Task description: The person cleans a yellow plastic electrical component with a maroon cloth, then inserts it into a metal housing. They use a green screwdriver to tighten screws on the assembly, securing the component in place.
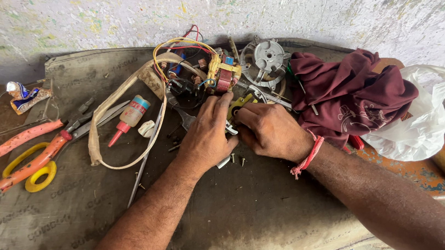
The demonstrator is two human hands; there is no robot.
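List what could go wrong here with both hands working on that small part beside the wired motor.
1. Loose screws lie on the mat right under the left hand and right hand; a nudge could scatter them.
2. The motor's thin wires loop close to the fingers and might snag.
3. The scissors and pliers lie near the left forearm, so a sweep could knock them.

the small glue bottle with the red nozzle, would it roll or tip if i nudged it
The glue bottle already lies on its side, so tipping seems unlikely. Its round body would probably roll on the mat. It looks small, plastic and likely light.
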